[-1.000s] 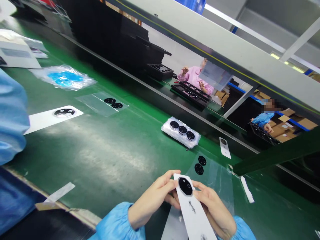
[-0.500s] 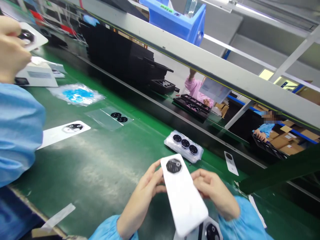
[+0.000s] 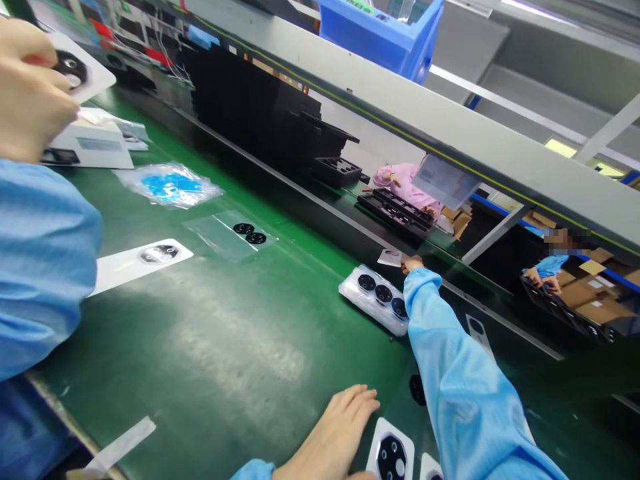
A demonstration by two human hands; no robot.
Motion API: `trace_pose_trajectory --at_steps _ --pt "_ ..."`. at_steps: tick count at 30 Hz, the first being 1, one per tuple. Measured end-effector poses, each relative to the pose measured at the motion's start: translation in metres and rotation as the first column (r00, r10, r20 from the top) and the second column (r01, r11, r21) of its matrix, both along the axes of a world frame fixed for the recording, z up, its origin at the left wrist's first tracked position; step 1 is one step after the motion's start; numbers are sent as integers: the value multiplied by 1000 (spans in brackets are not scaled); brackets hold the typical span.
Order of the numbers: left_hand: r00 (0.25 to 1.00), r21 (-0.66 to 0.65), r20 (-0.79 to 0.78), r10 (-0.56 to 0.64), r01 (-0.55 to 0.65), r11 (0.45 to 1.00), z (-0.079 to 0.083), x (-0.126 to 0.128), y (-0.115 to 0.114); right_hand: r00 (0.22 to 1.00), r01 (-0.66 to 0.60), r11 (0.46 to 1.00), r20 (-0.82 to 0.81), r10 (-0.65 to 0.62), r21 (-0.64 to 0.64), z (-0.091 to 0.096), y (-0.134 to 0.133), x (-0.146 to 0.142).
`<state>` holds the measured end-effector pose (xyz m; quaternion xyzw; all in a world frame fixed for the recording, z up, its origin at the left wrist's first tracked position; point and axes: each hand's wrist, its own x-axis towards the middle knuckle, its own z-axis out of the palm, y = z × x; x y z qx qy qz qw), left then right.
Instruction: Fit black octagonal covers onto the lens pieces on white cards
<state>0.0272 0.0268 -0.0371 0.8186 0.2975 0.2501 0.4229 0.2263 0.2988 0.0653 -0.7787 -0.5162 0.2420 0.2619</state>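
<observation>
My right hand (image 3: 412,265), at the end of a stretched-out blue sleeve, grips a white phone back cover (image 3: 389,257) by its edge over the dark strip behind the bench. Low in the view, my left hand (image 3: 340,423) has its fingers extended and holds nothing. Close to its right lies a white phone cover (image 3: 375,460) with a black camera area. Part of another cover (image 3: 431,467) shows beside that one. Under my right forearm, a round black camera piece (image 3: 417,389) is partly hidden. A clear tray (image 3: 356,288) of black camera rings stands left of my right sleeve.
At left a co-worker's hand (image 3: 35,87) holds a white phone cover (image 3: 93,75). A blue-filled plastic bag (image 3: 170,185), a film with two black discs (image 3: 215,237) and a white cover (image 3: 120,268) lie on the green bench (image 3: 210,333). Across the line, people handle black trays (image 3: 395,213).
My right hand has carried the white phone cover forward to the dark strip. My left hand has let go of it and lowered beside the other covers. The view has shifted slightly.
</observation>
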Motion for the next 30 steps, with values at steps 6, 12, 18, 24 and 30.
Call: trace_pose_trajectory --at_steps 6,12,18,24,30 --pt "992 14 -120 -28 29 999 10 1 -8 975 -91 988 190 114 -125 5 -20 36" --pt "991 43 -83 -103 107 993 16 11 -4 913 -248 966 315 258 -73 43 -137 106" --pt "988 -63 -76 -131 126 990 30 24 2 843 -436 886 272 463 -158 -5 -246 109" --pt "977 -324 125 -172 204 924 32 13 -6 833 -454 881 285 473 -134 -58 -255 79" --pt "930 -610 359 77 172 774 18 10 -18 854 -382 907 307 420 -177 -72 -242 76"
